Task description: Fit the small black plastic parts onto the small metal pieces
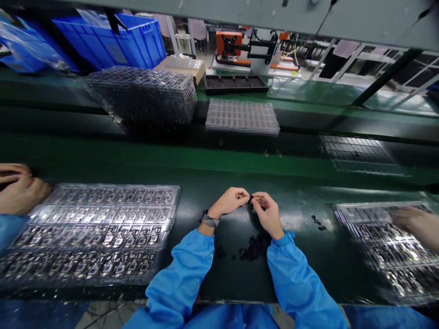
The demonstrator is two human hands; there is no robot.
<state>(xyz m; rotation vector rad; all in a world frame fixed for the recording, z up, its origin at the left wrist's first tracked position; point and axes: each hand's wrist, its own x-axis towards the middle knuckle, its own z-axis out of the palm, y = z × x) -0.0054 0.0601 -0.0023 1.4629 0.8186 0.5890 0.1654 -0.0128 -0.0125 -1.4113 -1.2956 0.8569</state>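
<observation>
My left hand (230,201) and my right hand (268,213) meet over the dark green bench, fingers pinched together on one small black part (251,198) held between them. Both arms wear blue sleeves, and a watch band sits on my left wrist. Below the hands lies a loose pile of small black parts (254,247), with a few more strays (318,223) to the right. A clear plastic tray (99,230) filled with small components lies left of my left hand.
Another filled clear tray (394,246) lies at the right, with a co-worker's hand (416,225) on it. Another person's hands (18,187) rest at the far left. Behind stand stacked clear trays (142,93), an empty clear tray (242,117), a black tray (235,83) and blue bins (113,39).
</observation>
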